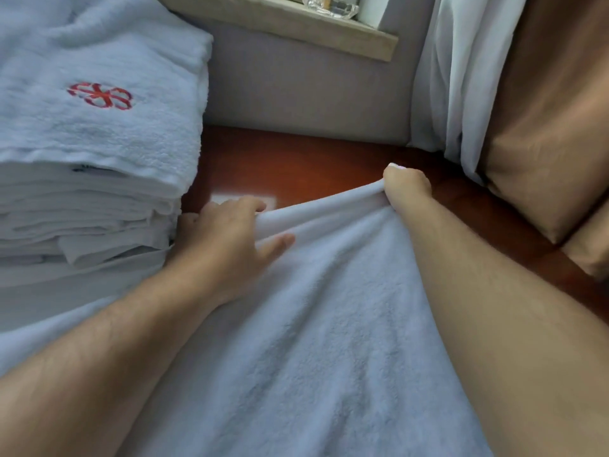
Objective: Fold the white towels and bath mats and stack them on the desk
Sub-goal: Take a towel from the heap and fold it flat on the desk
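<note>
Left hand [227, 232] and right hand [407, 186] grip the far hem of a fluffy white towel [313, 324] on a glossy red-brown desk [296, 159].
The left hand pinches the thick, rolled hem between thumb and curled fingers, and the right is fisted round it. The looped pile creases softly across the desk's near side. At the left edge stands a squared stack of folded towels [92, 199], topped by a red stitched emblem [100, 95].
</note>
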`<state>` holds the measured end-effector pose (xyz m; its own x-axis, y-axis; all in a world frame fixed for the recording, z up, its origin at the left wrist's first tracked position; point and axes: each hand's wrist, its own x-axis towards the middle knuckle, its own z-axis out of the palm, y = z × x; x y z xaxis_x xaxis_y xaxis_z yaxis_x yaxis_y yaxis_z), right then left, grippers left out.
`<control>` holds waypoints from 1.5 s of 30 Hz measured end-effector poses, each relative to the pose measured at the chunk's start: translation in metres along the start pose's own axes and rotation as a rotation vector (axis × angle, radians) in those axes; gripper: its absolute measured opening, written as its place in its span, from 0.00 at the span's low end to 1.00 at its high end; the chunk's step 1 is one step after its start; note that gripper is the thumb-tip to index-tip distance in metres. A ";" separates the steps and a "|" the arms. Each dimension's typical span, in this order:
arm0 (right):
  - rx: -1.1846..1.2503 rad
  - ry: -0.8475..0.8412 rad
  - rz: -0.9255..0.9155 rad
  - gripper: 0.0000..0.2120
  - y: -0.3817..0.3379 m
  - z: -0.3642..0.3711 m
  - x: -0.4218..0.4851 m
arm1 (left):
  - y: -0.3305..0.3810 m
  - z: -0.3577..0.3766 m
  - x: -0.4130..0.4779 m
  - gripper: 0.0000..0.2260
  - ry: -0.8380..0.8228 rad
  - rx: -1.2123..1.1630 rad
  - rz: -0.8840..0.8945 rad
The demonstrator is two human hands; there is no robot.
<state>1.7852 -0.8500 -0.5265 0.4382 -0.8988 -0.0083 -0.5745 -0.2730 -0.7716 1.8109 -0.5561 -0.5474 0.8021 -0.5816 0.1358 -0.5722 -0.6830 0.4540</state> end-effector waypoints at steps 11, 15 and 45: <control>0.443 0.182 -0.258 0.14 0.032 -0.013 -0.026 | 0.023 -0.010 -0.016 0.08 0.441 -0.066 0.350; 0.269 0.113 -0.259 0.13 0.035 -0.006 -0.016 | 0.017 -0.002 -0.009 0.11 0.342 -0.001 0.273; -0.209 -0.031 -0.105 0.08 0.017 -0.031 0.011 | 0.010 -0.007 -0.017 0.14 0.268 0.103 0.273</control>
<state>1.7591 -0.8752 -0.5203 0.5224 -0.8516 0.0432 -0.6537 -0.4325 -0.6210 1.7933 -0.5498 -0.5387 0.6266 -0.6211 0.4707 -0.7737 -0.5680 0.2805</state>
